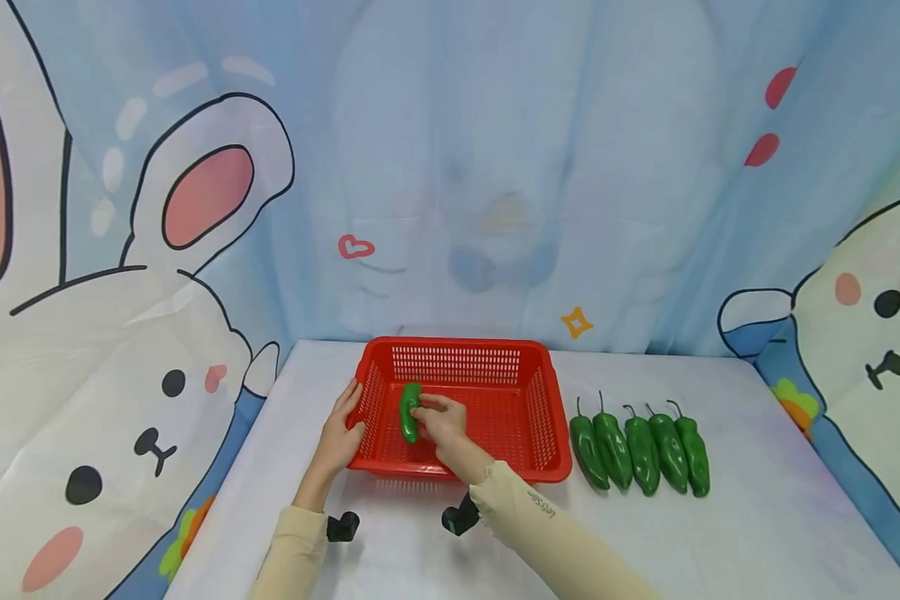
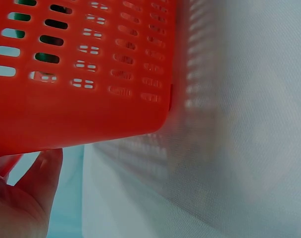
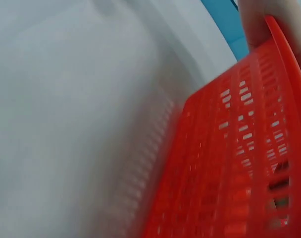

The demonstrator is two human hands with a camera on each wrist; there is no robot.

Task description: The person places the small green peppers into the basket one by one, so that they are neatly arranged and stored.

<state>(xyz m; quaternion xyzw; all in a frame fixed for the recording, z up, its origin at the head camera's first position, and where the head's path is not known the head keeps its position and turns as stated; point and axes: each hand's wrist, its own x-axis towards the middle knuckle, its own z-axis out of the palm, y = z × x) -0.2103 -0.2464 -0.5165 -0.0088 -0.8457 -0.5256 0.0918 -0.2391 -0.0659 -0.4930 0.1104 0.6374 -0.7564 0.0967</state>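
A red perforated plastic basket (image 1: 457,344) sits on the white table. My left hand (image 1: 336,440) grips its left rim, with the rim between thumb and fingers; part of that hand (image 2: 34,198) shows beside the basket wall in the left wrist view. Over the basket's left half, my right hand (image 1: 447,423) pinches a shiny green chili pepper (image 1: 408,414), held roughly upright. Whether that pepper touches the basket floor I cannot tell. The right wrist view shows the basket's slotted wall (image 3: 225,148), not the right hand's grip.
To the right of the basket, several green chili peppers (image 1: 643,454) lie side by side in a row, stems away from me. Behind the table (image 1: 780,467) hangs a blue curtain (image 1: 450,167) with cartoon figures. Dark heart-shaped pieces (image 1: 459,518) show near both wrists.
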